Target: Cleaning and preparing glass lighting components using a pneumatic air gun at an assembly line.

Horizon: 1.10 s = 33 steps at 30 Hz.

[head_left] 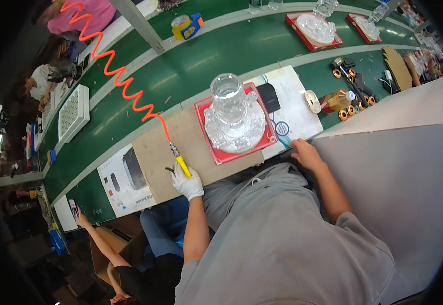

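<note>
My left hand, in a white glove, is closed around a yellow air blow gun. An orange coiled hose runs from its metal fitting up to the far left. To the right of it, a clear plastic assembly with an upright cylinder and a round base stands in a red tray on brown cardboard. My bare right hand rests at the bench's near edge, fingers partly spread and apparently holding nothing. It is close to a turquoise strip beside a blue ring print.
Farther right are a bottle, a cream oval part and several copper-ringed parts. Two more red trays stand beyond. A tape dispenser sits at the back. At left, a co-worker's hand holds a phone.
</note>
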Available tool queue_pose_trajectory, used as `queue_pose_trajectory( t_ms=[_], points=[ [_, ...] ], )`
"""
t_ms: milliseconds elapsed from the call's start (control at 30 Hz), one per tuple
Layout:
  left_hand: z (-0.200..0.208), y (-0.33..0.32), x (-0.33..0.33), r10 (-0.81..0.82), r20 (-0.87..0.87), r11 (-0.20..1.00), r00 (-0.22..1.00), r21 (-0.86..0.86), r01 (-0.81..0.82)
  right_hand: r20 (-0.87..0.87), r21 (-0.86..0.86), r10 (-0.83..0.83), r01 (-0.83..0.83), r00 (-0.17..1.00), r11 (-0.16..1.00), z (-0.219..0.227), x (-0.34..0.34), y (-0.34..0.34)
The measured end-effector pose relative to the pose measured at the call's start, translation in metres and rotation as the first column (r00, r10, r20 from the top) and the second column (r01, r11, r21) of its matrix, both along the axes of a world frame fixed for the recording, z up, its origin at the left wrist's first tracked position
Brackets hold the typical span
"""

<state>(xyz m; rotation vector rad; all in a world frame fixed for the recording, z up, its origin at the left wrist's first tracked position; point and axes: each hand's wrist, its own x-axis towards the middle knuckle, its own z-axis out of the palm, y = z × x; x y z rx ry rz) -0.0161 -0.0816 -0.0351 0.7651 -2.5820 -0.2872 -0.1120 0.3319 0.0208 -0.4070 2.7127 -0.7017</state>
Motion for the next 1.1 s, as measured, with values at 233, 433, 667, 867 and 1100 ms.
queue_pose_trajectory(
  t_ms=[233,433,667,867,1100],
  points=[
    [0.0,0.003,-0.002,-0.006,0.039,1.0,0.999,0.028,0.005,0.137,-0.107,0.038,-0.023,0.99,0.994,0.001,-0.029,-0.025],
    [-0.01,-0.003,0.003,-0.022,-0.004,0.999,1.0,-0.025,0.022,-0.169,-0.285,-0.038,-0.012,0.985,0.958,0.019,-0.031,-0.046],
    [-0.007,0.001,-0.001,-0.009,-0.042,0.999,0.999,0.039,0.01,-0.007,-0.286,-0.142,0.134,0.99,0.949,-0.008,-0.028,-0.057],
    [-0.008,0.008,0.012,0.077,-0.108,0.919,0.991,0.393,-0.029,0.156,-0.202,-0.105,0.136,0.982,0.97,0.037,-0.035,-0.06],
    [0.096,0.072,0.007,-0.086,-0.344,0.667,0.935,0.677,0.311,0.193,-0.704,0.281,-0.066,0.94,0.707,0.103,-0.008,-0.109]
  ],
)
